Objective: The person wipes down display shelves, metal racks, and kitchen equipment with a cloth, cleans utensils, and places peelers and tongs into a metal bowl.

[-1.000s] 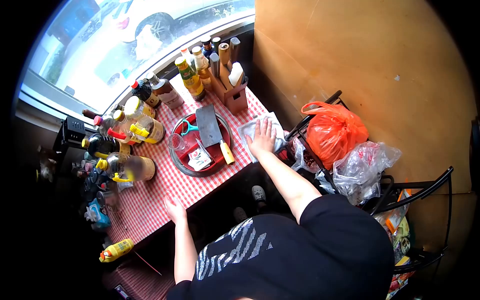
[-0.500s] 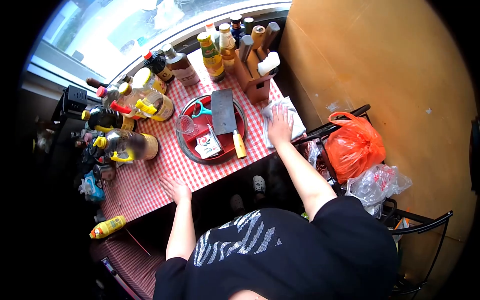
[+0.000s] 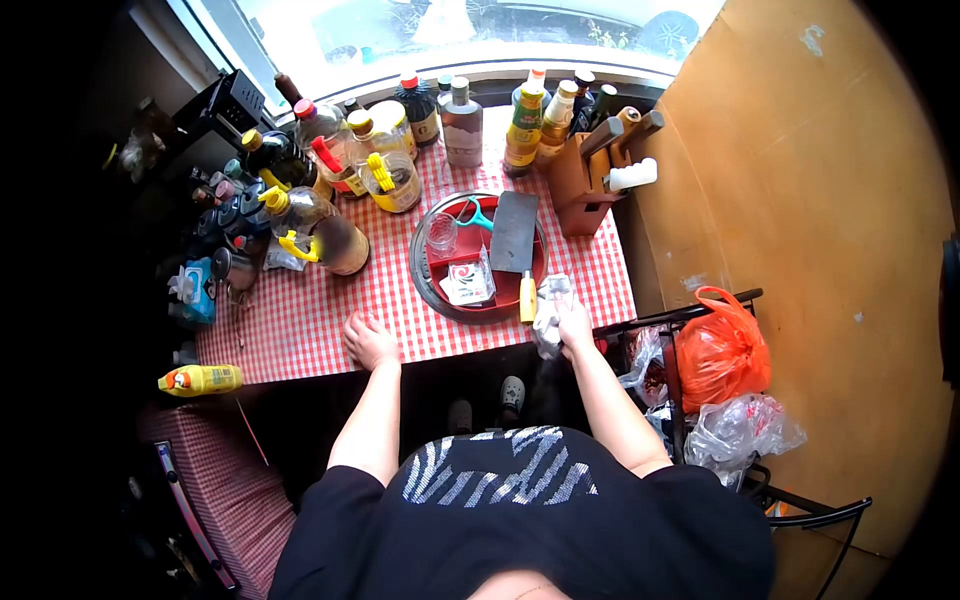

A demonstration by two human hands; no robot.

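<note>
My right hand (image 3: 574, 325) grips a greyish-white cloth (image 3: 547, 312) at the table's front edge, with part of the cloth hanging over it. Just left of the cloth is the yellow handle of a cleaver (image 3: 513, 235), its dark blade lying across a round red divided tray (image 3: 452, 267). In that tray are a clear glass (image 3: 441, 236), turquoise-handled scissors (image 3: 478, 215) and a white packet with a red and green print (image 3: 468, 283). My left hand (image 3: 371, 341) rests palm down on the red-checked tablecloth (image 3: 290, 330) near the front edge, holding nothing.
A brown knife block (image 3: 580, 190) stands at the back right. Bottles line the window side, and a large oil jug (image 3: 342, 245) stands on the left. A yellow squeeze bottle (image 3: 200, 379) lies at the left corner. An orange bag (image 3: 722, 348) sits on a black rack at right.
My right hand has drawn the cloth leftward and toward me, from beside the knife block to the front edge, bunching it. My left hand stays on the table, its fingers more curled. The view has shifted.
</note>
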